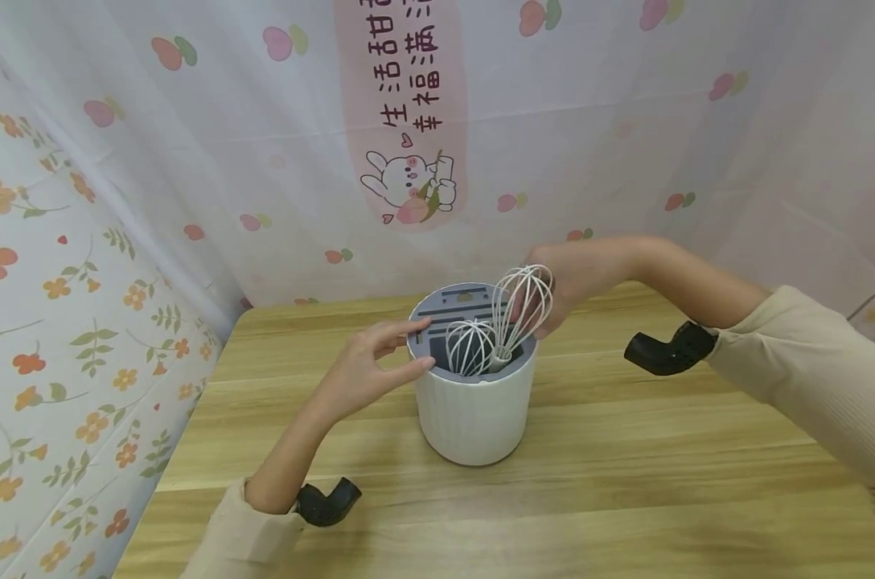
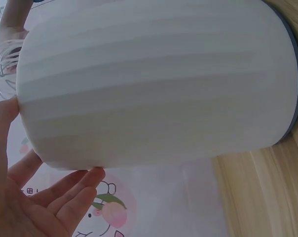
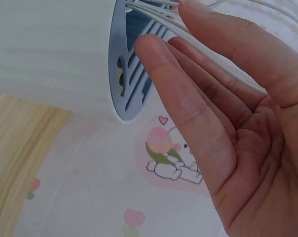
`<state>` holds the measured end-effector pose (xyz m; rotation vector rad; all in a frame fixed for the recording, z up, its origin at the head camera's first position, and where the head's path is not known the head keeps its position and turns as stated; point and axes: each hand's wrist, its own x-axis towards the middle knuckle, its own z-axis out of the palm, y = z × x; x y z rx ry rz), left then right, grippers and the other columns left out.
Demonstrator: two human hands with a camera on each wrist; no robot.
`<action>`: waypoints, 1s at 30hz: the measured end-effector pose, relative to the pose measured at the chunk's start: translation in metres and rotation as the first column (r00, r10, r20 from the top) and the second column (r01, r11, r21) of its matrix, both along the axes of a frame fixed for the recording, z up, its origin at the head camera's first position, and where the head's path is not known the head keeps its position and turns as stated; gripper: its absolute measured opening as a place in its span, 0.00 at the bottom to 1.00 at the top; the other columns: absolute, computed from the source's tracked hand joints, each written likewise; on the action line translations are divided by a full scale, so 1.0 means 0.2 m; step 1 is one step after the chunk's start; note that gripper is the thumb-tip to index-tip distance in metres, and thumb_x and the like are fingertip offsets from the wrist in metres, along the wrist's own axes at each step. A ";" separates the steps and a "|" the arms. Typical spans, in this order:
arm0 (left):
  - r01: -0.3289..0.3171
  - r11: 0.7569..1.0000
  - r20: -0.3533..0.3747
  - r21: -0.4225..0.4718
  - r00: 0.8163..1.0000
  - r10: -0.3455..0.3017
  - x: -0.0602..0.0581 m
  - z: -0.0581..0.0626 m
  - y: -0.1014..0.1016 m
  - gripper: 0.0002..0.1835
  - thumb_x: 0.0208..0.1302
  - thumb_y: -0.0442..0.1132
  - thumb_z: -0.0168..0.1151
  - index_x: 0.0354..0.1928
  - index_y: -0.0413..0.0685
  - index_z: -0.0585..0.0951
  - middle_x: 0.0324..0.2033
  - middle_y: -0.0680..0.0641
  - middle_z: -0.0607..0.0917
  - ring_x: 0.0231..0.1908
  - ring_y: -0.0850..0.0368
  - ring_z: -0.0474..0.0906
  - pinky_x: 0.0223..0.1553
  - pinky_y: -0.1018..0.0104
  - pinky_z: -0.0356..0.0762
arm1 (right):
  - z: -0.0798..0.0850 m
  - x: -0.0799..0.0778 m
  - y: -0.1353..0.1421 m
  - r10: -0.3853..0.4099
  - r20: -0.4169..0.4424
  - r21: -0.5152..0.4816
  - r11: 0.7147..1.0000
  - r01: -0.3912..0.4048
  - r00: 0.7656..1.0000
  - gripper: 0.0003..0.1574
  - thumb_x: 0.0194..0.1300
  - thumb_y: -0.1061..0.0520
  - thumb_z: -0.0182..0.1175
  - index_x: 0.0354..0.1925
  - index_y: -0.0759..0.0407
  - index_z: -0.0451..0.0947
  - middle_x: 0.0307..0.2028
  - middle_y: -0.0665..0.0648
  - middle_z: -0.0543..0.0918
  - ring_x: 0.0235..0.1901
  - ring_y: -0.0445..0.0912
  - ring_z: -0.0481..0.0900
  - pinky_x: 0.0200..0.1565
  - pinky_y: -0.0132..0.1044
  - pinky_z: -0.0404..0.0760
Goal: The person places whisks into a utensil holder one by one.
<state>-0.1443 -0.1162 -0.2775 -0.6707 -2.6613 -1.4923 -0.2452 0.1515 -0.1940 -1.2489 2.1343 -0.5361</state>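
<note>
A white ribbed utensil holder (image 1: 474, 418) stands upright on the table, with a blue-grey slotted insert (image 3: 134, 74) in its mouth. Two whisks stand in it, wire ends up: a smaller whisk (image 1: 470, 347) at the front and a taller whisk (image 1: 526, 299) leaning right. At the holder's left, my left hand (image 1: 368, 362) rests its fingertips on the rim and upper wall, thumb and fingers spread apart. My right hand (image 1: 564, 277) is just behind the taller whisk, partly hidden by its wires. In the right wrist view, its thumb and fingers stand apart beside the wires.
The wooden table (image 1: 626, 482) extends around the holder. A white curtain (image 1: 264, 161) with fruit prints and a rabbit picture hangs behind it, and a flowered cloth (image 1: 83, 346) hangs at the left. Black curved pieces (image 1: 669, 350) are on both wrists.
</note>
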 end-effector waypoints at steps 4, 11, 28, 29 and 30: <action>0.013 1.000 -0.008 -0.001 1.000 -0.013 -0.03 -0.01 -0.03 0.25 0.57 0.37 0.64 0.58 0.42 0.74 0.55 0.43 0.74 0.53 0.47 0.73 0.57 0.53 0.66 | 0.00 0.01 0.03 -0.025 -0.010 -0.016 1.000 0.025 1.000 0.15 0.50 0.62 0.69 0.39 0.61 0.81 0.32 0.52 0.83 0.31 0.42 0.78 0.38 0.34 0.80; 0.000 1.000 -0.050 0.011 0.999 0.000 -0.13 -0.08 -0.11 0.24 0.57 0.43 0.65 0.57 0.50 0.76 0.53 0.50 0.77 0.52 0.54 0.73 0.57 0.59 0.67 | 0.00 0.05 0.06 -0.077 -0.042 -0.087 0.994 0.073 0.996 0.11 0.52 0.62 0.67 0.37 0.61 0.82 0.31 0.52 0.83 0.30 0.42 0.78 0.36 0.35 0.80; 0.011 1.000 -0.062 -0.002 0.998 -0.011 -0.16 -0.11 -0.17 0.22 0.57 0.45 0.65 0.54 0.48 0.77 0.51 0.50 0.78 0.52 0.51 0.73 0.57 0.56 0.67 | -0.06 0.10 0.05 -0.148 -0.033 -0.122 0.982 0.143 0.988 0.10 0.57 0.64 0.63 0.40 0.63 0.81 0.35 0.53 0.84 0.36 0.44 0.82 0.40 0.33 0.80; 0.009 1.000 -0.060 0.004 0.998 -0.009 -0.16 -0.11 -0.18 0.22 0.58 0.44 0.64 0.54 0.48 0.77 0.51 0.49 0.78 0.52 0.51 0.74 0.57 0.56 0.67 | -0.07 0.10 0.05 -0.153 -0.025 -0.120 0.982 0.149 0.988 0.11 0.57 0.64 0.63 0.41 0.63 0.81 0.36 0.54 0.84 0.37 0.44 0.82 0.41 0.33 0.80; 0.005 1.000 -0.057 0.007 0.998 -0.005 -0.18 -0.11 -0.19 0.22 0.58 0.44 0.64 0.54 0.47 0.77 0.51 0.49 0.79 0.52 0.52 0.74 0.57 0.56 0.67 | -0.07 0.09 0.05 -0.164 -0.018 -0.116 0.980 0.161 0.986 0.11 0.57 0.64 0.63 0.41 0.63 0.81 0.36 0.54 0.84 0.37 0.44 0.82 0.41 0.33 0.80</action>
